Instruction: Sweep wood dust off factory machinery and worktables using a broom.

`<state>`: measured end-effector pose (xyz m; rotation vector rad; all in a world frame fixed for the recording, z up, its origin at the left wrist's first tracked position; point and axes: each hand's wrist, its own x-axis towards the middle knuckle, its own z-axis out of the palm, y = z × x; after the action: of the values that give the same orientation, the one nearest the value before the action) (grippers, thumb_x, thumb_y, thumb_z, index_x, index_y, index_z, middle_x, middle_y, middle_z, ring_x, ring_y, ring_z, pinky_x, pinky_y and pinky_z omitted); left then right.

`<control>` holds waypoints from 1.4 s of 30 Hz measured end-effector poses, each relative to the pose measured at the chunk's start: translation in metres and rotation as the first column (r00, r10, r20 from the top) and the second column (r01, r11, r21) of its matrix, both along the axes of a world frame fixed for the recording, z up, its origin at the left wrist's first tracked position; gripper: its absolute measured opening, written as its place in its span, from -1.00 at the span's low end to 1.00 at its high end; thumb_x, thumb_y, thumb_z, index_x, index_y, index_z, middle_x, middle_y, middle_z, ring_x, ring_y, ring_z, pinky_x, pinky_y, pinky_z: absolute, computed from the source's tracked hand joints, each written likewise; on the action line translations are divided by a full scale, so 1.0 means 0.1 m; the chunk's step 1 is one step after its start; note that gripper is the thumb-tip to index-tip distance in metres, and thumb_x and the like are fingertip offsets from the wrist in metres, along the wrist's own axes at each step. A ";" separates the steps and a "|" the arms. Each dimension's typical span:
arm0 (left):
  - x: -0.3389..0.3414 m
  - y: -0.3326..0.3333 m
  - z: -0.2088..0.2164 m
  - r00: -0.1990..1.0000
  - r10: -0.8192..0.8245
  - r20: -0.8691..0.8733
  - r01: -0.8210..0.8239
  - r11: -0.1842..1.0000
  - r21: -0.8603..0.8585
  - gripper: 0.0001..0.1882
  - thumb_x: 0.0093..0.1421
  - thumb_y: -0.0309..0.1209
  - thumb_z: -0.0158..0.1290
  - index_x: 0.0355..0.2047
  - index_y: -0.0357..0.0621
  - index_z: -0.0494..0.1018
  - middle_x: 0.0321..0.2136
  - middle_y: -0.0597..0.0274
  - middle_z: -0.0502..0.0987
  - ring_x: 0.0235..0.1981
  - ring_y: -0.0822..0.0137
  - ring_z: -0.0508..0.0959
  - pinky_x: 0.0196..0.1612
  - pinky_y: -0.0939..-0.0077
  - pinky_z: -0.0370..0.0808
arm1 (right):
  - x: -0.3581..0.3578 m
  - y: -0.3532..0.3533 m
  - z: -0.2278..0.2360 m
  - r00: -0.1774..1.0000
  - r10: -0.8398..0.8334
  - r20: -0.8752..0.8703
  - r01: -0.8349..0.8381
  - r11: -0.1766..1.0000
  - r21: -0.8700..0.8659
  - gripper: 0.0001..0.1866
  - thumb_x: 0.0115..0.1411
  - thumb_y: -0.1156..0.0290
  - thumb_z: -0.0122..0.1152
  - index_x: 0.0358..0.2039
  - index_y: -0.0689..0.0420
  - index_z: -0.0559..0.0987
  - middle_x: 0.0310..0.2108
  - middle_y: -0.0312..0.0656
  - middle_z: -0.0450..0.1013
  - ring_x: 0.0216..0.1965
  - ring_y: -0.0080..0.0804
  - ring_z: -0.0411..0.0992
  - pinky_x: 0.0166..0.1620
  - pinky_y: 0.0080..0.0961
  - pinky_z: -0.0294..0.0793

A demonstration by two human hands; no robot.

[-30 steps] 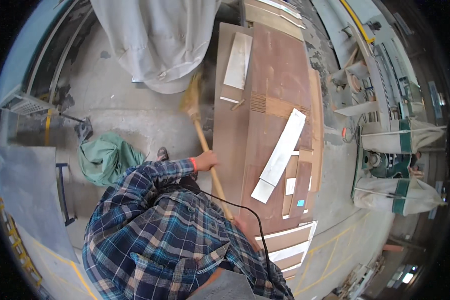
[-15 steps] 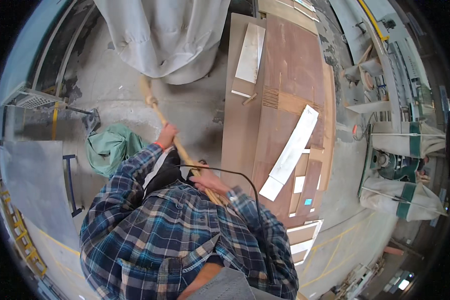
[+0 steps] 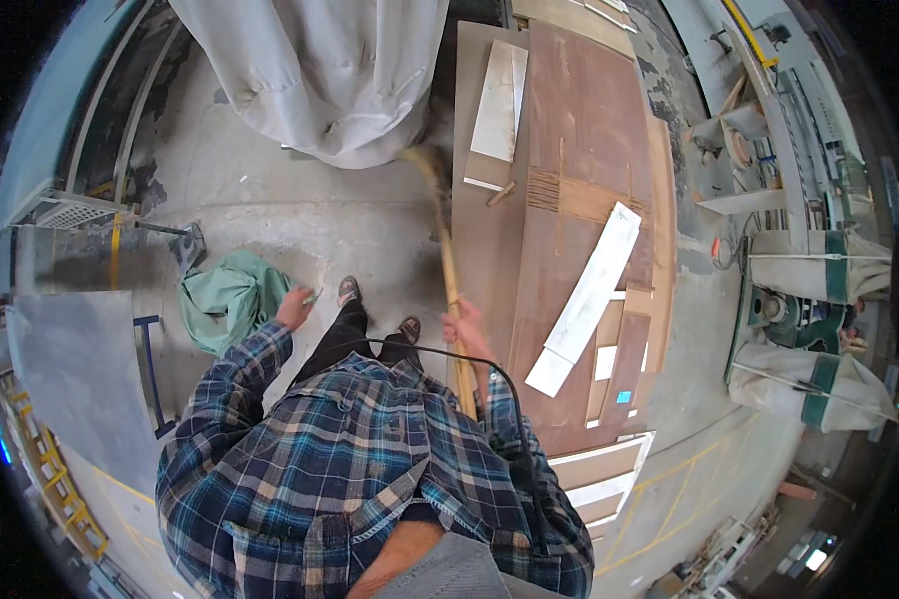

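My right hand (image 3: 460, 325) is closed around the long wooden handle of a broom (image 3: 448, 262). The handle runs from beside my body up and away. Its straw-coloured head, smeared by motion, is next to the hem of a large pale cloth bag (image 3: 340, 110) hanging at the top. My left hand (image 3: 293, 307) is off the handle, out to the left beside a crumpled green cloth (image 3: 232, 299) on the floor. A small whitish bit shows at its closed fingertips, too small to make out.
Brown boards (image 3: 579, 110) lie stacked to the right, with a white strip (image 3: 584, 299) across them. A grey sheet (image 3: 90, 369) and a blue metal bar (image 3: 151, 374) are at the left. A machine with two cloth bags (image 3: 814, 265) stands far right.
My left hand has let go of the broom handle and moved left and down. My right hand has moved up and right. The broom head has swung right toward the boards.
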<state>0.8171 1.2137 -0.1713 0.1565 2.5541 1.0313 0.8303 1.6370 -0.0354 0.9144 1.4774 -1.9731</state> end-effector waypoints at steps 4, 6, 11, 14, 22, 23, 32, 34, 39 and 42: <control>0.80 -0.79 -0.47 0.991 0.120 -0.057 -0.131 0.944 -0.304 -0.75 -0.03 -0.45 0.01 -0.33 -0.07 0.60 -0.48 -0.03 0.49 -0.40 -0.03 0.53 -0.32 0.11 0.48 | 0.07 -0.02 0.17 0.998 0.054 0.006 -0.054 0.998 -0.021 -0.64 0.14 0.70 0.10 -0.11 0.04 0.33 -0.64 -0.39 0.20 -0.76 -0.64 0.20 -0.73 -0.65 0.18; 1.01 -0.96 -0.38 0.981 0.191 -0.043 -0.195 0.946 -0.258 -0.78 -0.03 -0.43 0.01 -0.39 -0.02 0.63 -0.62 0.05 0.51 -0.50 -0.01 0.54 -0.37 0.09 0.49 | 0.20 -0.25 0.17 0.983 0.179 0.026 -0.179 0.984 -0.015 -0.67 0.15 0.64 0.16 -0.11 0.05 0.34 -0.68 -0.38 0.20 -0.77 -0.62 0.20 -0.74 -0.64 0.20; 0.69 -0.55 -0.30 0.977 0.204 -0.055 -0.211 0.961 -0.179 -0.79 -0.01 -0.43 0.02 -0.39 -0.10 0.61 -0.58 0.02 0.55 -0.53 0.04 0.56 -0.44 0.22 0.49 | 0.40 -0.75 -0.15 0.957 0.291 0.018 -0.263 0.889 -0.374 -0.83 0.22 0.45 0.15 -0.19 0.09 0.40 -0.67 -0.30 0.30 -0.73 -0.53 0.31 -0.69 -0.58 0.26; 0.31 -0.40 -0.31 0.998 0.054 -0.045 -0.065 0.952 -0.301 -0.75 0.02 -0.47 0.07 -0.26 -0.17 0.59 -0.59 0.08 0.55 -0.56 0.22 0.57 -0.46 0.37 0.49 | 0.35 -1.05 -0.04 0.837 0.523 -0.161 -0.545 0.824 -0.157 -0.51 0.11 0.71 0.10 0.06 0.08 0.35 -0.63 -0.34 0.31 -0.68 -0.65 0.29 -0.65 -0.71 0.20; 0.69 -0.85 -0.01 0.940 0.303 0.155 -0.284 0.950 -0.132 -0.74 0.09 -0.44 0.07 -0.19 -0.12 0.59 -0.62 0.23 0.57 -0.56 0.37 0.59 -0.39 0.46 0.53 | 0.15 -0.18 0.54 0.998 0.056 0.012 -0.046 0.902 -0.429 -0.43 0.25 0.61 0.04 0.21 -0.17 0.23 -0.67 -0.37 0.18 -0.73 -0.64 0.18 -0.71 -0.68 0.15; 0.84 -0.99 -0.05 0.945 0.291 0.147 -0.249 0.936 -0.250 -0.75 0.08 -0.42 0.07 -0.21 -0.10 0.59 -0.64 0.23 0.57 -0.54 0.34 0.60 -0.38 0.42 0.55 | 0.09 -0.02 0.73 0.983 0.096 -0.159 -0.139 0.948 -0.288 -0.45 0.26 0.57 0.03 0.21 -0.17 0.21 -0.68 -0.38 0.17 -0.74 -0.64 0.17 -0.73 -0.68 0.13; 1.19 -0.90 -0.13 0.936 0.151 0.317 -0.068 0.964 -0.256 -0.68 -0.08 -0.21 0.17 -0.28 0.03 0.63 -0.62 0.14 0.56 -0.58 0.15 0.55 -0.45 0.35 0.51 | 0.38 0.06 1.62 0.950 -0.308 -0.060 0.160 0.640 -0.751 -0.46 0.34 0.57 -0.20 0.31 -0.08 0.12 -0.48 -0.32 0.19 -0.64 -0.63 0.12 -0.65 -0.75 0.11; 1.00 -0.59 -0.14 0.922 0.149 0.358 -0.078 0.976 -0.205 -0.72 -0.02 -0.36 0.13 -0.25 0.04 0.64 -0.63 0.17 0.61 -0.58 0.31 0.63 -0.44 0.44 0.55 | 0.23 0.01 1.99 0.964 -0.237 -0.119 0.115 0.778 -0.618 -0.40 0.33 0.59 -0.16 0.34 -0.10 0.07 -0.49 -0.34 0.17 -0.64 -0.65 0.11 -0.65 -0.75 0.12; 0.70 -0.77 -0.17 0.874 0.259 0.411 -0.298 0.954 0.032 -0.73 0.00 -0.34 0.16 -0.24 -0.02 0.63 -0.65 0.19 0.60 -0.59 0.34 0.62 -0.47 0.45 0.55 | -0.12 0.00 2.60 0.934 -0.195 -0.298 0.001 0.837 -0.547 -0.27 0.33 0.60 -0.10 0.41 -0.13 -0.10 -0.54 -0.36 0.18 -0.66 -0.68 0.08 -0.66 -0.74 0.12; 0.36 -0.55 -0.08 0.854 0.247 0.458 -0.282 0.959 0.007 -0.68 0.03 -0.45 0.08 -0.16 -0.15 0.59 -0.62 0.21 0.58 -0.59 0.36 0.59 -0.47 0.46 0.53 | -0.20 0.10 2.75 0.867 -0.189 -0.462 -0.018 0.913 -0.408 -0.24 0.32 0.60 -0.03 0.41 -0.15 -0.10 -0.56 -0.35 0.13 -0.66 -0.69 0.09 -0.68 -0.74 0.15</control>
<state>0.8528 1.1587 -0.1793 -0.3893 2.1436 1.1077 0.8098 1.6468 0.2391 0.3068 1.1992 -2.5858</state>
